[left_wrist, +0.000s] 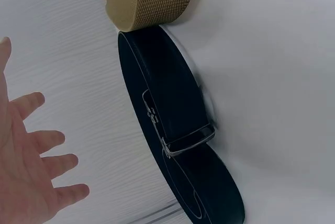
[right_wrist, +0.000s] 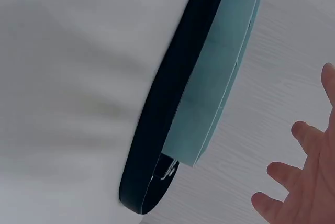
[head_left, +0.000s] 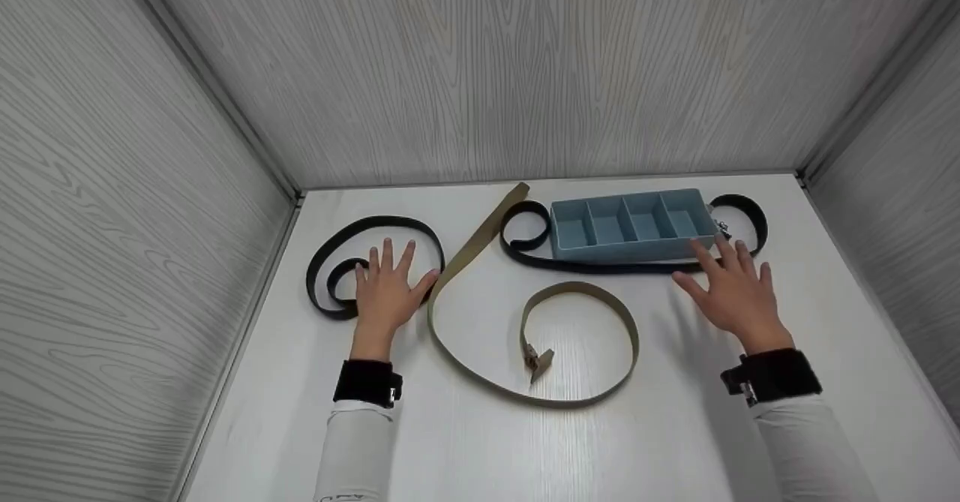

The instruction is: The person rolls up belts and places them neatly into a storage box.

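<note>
Nearby, tray rim (head_left: 630,247), right hand (head_left: 731,292).

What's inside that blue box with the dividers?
The blue box has four compartments, and all look empty in the head view. The near wall hides a strip of each floor, so something small could lie there unseen.

The head view looks forward and down from above the table's (head_left: 480,442) near edge, taking in all 3 walls. Each wrist view sits low and close: the left shares the black belt (left_wrist: 172,124) near the left edge, the right shares the blue tray (right_wrist: 220,77) toward the far right corner.
</note>
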Available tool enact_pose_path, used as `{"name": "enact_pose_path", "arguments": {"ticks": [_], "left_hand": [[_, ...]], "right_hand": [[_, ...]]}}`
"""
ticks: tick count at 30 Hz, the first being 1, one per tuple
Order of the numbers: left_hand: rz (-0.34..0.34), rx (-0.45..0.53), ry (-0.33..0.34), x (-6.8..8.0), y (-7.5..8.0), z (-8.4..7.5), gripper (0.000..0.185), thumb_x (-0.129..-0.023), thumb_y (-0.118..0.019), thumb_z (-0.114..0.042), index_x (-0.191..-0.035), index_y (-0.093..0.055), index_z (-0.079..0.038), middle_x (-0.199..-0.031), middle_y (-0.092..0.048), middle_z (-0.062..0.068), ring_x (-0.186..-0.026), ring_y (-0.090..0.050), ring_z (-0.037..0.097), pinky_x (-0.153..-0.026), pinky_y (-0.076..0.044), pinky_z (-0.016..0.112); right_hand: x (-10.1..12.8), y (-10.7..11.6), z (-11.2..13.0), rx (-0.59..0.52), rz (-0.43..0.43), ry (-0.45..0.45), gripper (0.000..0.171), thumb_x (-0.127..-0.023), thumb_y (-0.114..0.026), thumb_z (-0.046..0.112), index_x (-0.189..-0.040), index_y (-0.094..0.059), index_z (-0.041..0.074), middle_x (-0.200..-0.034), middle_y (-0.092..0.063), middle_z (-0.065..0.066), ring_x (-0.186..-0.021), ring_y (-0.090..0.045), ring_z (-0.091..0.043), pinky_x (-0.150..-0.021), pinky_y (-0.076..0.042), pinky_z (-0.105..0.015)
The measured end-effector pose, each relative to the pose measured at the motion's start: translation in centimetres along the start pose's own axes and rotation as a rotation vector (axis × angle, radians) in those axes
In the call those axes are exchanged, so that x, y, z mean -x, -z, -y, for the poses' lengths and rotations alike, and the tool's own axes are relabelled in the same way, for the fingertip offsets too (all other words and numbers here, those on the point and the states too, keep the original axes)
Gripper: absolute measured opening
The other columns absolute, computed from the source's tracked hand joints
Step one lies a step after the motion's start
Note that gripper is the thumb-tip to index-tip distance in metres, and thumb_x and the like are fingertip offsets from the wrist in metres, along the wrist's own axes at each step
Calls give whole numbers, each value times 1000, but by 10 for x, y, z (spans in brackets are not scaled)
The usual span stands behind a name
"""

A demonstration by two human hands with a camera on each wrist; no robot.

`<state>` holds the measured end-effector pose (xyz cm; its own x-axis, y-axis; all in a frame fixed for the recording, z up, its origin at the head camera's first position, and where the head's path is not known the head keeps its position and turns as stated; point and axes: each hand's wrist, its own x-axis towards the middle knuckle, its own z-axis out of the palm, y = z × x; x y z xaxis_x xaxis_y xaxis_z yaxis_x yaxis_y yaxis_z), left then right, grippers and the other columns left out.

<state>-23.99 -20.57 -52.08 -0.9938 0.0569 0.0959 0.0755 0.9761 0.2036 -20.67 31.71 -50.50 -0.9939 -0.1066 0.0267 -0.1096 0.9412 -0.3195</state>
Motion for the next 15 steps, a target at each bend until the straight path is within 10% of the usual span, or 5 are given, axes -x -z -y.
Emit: {"name": "enact_pose_path", "arguments": {"ticks": [15], "left_hand": [[96,81,-159,18,-22,-38,74,-95,-45,-64,-146,-47,-11,-150,-38,22,-137,-36,41,-109,-26,56]], "right_hand": [[21,-45,49,-5,137,244,54,-97,-61,34,-140,-52,4,-147,-39,-26,-130,-41,-46,-99,-36,-60]]}}
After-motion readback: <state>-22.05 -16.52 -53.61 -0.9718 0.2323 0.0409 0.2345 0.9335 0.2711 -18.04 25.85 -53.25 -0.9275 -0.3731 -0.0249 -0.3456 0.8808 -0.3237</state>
